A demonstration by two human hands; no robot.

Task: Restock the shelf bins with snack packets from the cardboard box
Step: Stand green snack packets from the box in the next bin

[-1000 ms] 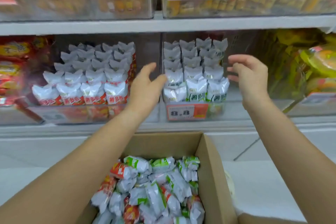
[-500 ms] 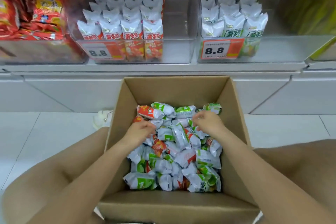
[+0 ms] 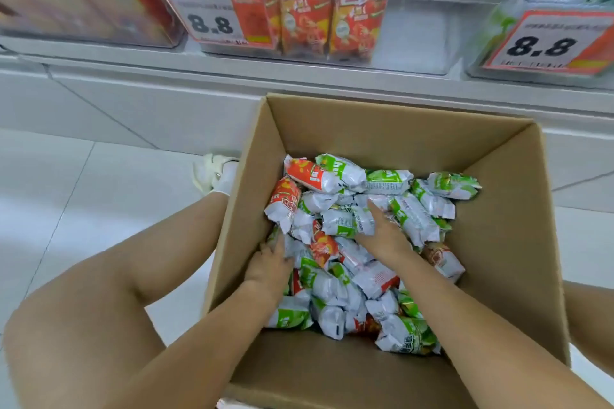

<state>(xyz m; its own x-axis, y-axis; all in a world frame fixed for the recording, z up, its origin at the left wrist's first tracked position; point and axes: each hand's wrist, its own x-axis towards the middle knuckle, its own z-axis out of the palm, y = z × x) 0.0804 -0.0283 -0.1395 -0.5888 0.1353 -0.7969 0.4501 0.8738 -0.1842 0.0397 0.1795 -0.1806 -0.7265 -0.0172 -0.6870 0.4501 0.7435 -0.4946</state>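
Observation:
An open cardboard box point(image 3: 498, 226) stands on the floor below the shelf, holding several small snack packets point(image 3: 408, 335) in green and in red wrappers. Both my hands are down inside it. My left hand point(image 3: 270, 264) lies near the box's left wall, its fingers pushed in among the packets with the tips hidden. My right hand point(image 3: 382, 232) is at the middle of the heap and grips a green packet point(image 3: 344, 222). Above, a clear shelf bin point(image 3: 418, 40) holds upright red packets point(image 3: 307, 7). A second clear bin point(image 3: 488, 40) at the right edge holds green ones.
Orange 8.8 price tags point(image 3: 558, 43) hang on both bin fronts. A bin of red bags point(image 3: 83, 10) sits at the far left. My bare knees flank the box, and a white shoe point(image 3: 216, 173) is on the tiled floor to its left.
My hands came down from the shelf bins into the box. Since half a second ago the view has moved closer, and the right hand has taken hold of a green packet.

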